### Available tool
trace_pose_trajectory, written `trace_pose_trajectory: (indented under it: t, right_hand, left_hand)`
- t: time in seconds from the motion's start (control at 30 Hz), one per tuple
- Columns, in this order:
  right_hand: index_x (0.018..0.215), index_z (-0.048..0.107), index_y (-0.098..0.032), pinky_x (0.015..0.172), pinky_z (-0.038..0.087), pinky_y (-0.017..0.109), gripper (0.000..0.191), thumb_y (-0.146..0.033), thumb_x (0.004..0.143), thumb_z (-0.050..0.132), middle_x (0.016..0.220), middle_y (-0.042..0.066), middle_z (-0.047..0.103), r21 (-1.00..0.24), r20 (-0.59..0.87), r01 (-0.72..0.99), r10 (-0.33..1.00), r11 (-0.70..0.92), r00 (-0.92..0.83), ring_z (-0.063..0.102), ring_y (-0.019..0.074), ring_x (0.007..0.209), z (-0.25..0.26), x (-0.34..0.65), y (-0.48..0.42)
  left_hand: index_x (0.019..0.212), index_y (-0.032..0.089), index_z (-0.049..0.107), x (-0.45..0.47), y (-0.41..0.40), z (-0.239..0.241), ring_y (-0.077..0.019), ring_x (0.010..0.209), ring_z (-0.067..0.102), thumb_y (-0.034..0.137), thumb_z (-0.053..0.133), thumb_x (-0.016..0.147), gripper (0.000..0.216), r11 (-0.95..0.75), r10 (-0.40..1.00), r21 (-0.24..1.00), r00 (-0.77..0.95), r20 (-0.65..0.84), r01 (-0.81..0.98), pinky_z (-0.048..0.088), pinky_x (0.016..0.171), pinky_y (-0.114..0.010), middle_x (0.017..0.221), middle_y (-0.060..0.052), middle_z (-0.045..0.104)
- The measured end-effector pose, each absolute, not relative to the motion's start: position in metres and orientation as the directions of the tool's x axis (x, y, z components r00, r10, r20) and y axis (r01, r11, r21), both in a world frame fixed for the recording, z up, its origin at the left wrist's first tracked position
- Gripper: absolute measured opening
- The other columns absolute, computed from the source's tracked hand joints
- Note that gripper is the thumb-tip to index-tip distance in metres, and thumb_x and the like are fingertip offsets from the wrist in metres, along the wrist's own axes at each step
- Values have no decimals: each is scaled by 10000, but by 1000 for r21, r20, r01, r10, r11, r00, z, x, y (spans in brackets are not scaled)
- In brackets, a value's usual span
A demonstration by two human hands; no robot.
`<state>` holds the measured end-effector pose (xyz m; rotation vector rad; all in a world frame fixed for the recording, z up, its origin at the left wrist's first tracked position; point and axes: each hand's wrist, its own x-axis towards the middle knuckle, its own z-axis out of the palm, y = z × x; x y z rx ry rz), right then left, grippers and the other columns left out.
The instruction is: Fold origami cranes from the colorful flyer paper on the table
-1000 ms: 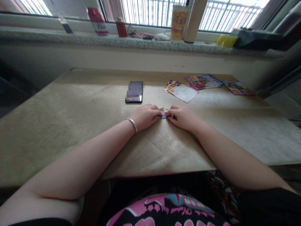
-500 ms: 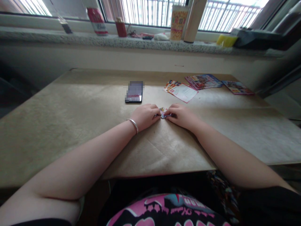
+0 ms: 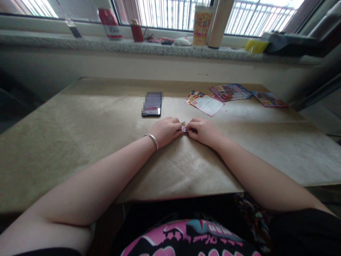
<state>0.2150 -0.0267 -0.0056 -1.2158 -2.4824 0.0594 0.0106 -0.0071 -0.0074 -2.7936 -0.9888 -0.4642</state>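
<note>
A small folded piece of colourful printed paper (image 3: 183, 126) lies on the brown paper-covered table (image 3: 80, 135), pinched between both of my hands. My left hand (image 3: 165, 131), with a silver bangle on its wrist, has its fingers curled onto the paper's left side. On the paper's right side my right hand (image 3: 203, 130) is closed, and the fingertips of the two hands almost meet. Most of the paper is hidden under my fingers.
A dark phone (image 3: 152, 104) lies just beyond my hands. Colourful printed sheets (image 3: 207, 103) and booklets (image 3: 230, 91) lie at the back right. The windowsill (image 3: 160, 46) holds a can, cups and small items. The table's near edge runs in front of my lap.
My hands have drawn closer together over the folded paper, and less of it shows than a second ago. Both hands shifted slightly left and away from me.
</note>
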Motion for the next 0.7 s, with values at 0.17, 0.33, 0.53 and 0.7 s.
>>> trace_pose_trajectory:
  t: [0.17,0.33,0.53,0.7]
  right_hand:
    - [805,677,-173,730,450,265,123,-181,811,555,806,50,637,-336,356,717,788,610,-503,584,159,757,-10,215,-24]
    - [823,685,-173,750,446,274,121,-233,829,580,819,53,629,-378,359,699,792,607,-494,578,158,767,-11,213,-24]
    - [769,675,-167,700,414,269,158,-248,848,564,784,42,612,-446,275,733,858,513,-434,562,152,741,-12,210,-18]
    - [765,676,-159,683,396,262,162,-251,850,573,771,37,607,-490,253,724,874,486,-415,545,144,725,-12,211,-17]
  left_hand:
    - [830,160,702,11,-4,-10,-195,817,613,307,564,915,220,-768,602,10,716,353,641,469,699,-295,883,-70,686]
    - [809,169,712,11,-1,-13,-184,816,614,304,587,898,204,-759,628,93,686,368,645,473,727,-291,874,-60,691]
    - [843,168,732,11,0,-12,-192,848,633,319,596,897,211,-733,670,161,659,341,661,490,771,-298,901,-65,708]
    - [914,185,736,6,0,-12,-180,856,652,316,578,905,206,-768,626,114,699,346,630,493,772,-282,939,-58,718]
